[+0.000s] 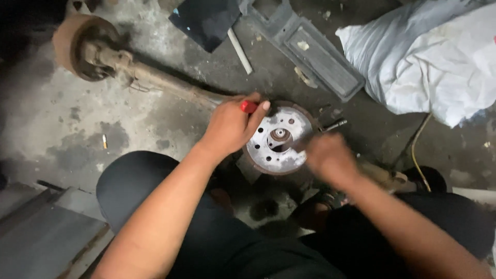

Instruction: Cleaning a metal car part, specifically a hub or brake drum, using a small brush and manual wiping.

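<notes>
A rusty axle (170, 85) lies on the concrete floor, with a round metal hub plate (279, 138) at its near end and a brown drum (82, 46) at the far end. My left hand (232, 124) grips a red-handled tool (249, 106) at the plate's upper left edge. My right hand (328, 155) is blurred at the plate's right edge; what it holds cannot be made out. A small metal socket piece (335, 124) lies just right of the plate.
A white sack (429, 57) lies at the upper right, beside a grey ribbed panel (315, 51). A dark sheet (204, 20) and a white rod (240, 51) lie at the top. A yellow cable (416, 150) runs at right. Grey boards (41, 237) sit bottom left.
</notes>
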